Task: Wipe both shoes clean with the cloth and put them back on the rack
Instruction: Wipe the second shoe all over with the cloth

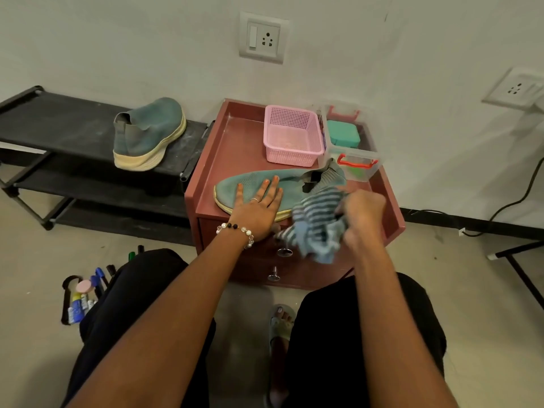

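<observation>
head view: left hand [259,206] flat, fingers spread on teal shoe [253,184], right hand [363,214] clutching striped cloth [316,228]

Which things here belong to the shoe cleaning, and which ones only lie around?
Job: shoe on the cabinet, shoe on the rack, striped cloth, rack.
Lying about: pink basket, clear boxes, pens on the floor.

A pale wall [147,39] fills the view from nine to three o'clock, carrying a switch-and-socket plate [263,37] at twelve and a second socket [516,90] at two. Below lies a beige floor [35,260] with a dark skirting strip [471,223] at three. A reddish-brown drawer cabinet [235,148] stands at centre against the wall.
</observation>
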Available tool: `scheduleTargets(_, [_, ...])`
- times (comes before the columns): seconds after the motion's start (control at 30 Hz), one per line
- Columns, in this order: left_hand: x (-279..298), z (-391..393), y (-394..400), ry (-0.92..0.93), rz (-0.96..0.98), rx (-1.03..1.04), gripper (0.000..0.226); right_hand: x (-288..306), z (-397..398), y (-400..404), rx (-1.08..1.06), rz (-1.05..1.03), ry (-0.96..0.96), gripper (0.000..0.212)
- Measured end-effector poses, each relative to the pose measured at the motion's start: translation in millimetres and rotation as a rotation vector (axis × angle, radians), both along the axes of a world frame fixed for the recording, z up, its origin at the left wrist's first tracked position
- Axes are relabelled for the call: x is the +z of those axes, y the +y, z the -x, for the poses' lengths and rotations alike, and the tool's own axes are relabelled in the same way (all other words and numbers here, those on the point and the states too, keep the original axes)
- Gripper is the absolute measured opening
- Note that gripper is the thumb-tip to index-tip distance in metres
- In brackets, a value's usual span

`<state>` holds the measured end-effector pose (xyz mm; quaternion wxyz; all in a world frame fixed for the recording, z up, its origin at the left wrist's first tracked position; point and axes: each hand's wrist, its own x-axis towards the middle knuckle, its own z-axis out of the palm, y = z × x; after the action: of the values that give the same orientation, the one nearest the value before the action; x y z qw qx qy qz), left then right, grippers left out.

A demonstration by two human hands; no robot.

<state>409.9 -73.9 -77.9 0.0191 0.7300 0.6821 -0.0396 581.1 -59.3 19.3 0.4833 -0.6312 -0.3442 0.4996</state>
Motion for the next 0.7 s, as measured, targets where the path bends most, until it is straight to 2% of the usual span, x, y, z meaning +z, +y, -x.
scheduleTargets(0.07, [0, 0, 1, -0.004, 0.014, 0.009, 0.08, 17, -24, 11, -0.265, -0.08, 0.002, 0.031])
scheduleTargets(0.13, [1, -1, 2, -0.013, 0.031, 0.019, 0.085, 19, -36, 20, -0.376, -0.186, -0.078, 0.035])
scheduleTargets(0.23, [3, -2, 2, -0.017, 0.036, 0.021, 0.086, -2, -29, 37, -0.181, -0.151, -0.135, 0.035])
scheduleTargets(0.27, [3, -2, 1, -0.016, 0.036, 0.022, 0.086, -14, -24, 42, -0.082, -0.121, -0.215, 0.036])
scheduleTargets(0.33, [4, -1, 1, -0.007, 0.035, 0.022, 0.086, -36, -13, 46, 0.129, -0.115, -0.515, 0.041])
scheduleTargets(0.4, [3, -1, 1, -0.003, 0.034, 0.022, 0.086, -54, -5, 51, 0.279, -0.11, -0.757, 0.056])
scheduleTargets(0.53, [4, -2, 3, -0.013, 0.051, 0.016, 0.086, -58, 0, 41, 0.362, -0.014, -0.919, 0.08])
scheduleTargets(0.6, [4, -2, 3, -0.004, 0.045, 0.02, 0.084, -63, 8, 26, 0.374, -0.034, -0.936, 0.076])
scheduleTargets(0.7, [3, -3, 1, 0.0, 0.02, 0.019, 0.071, -71, 26, 1, 0.44, -0.154, -0.961, 0.047])
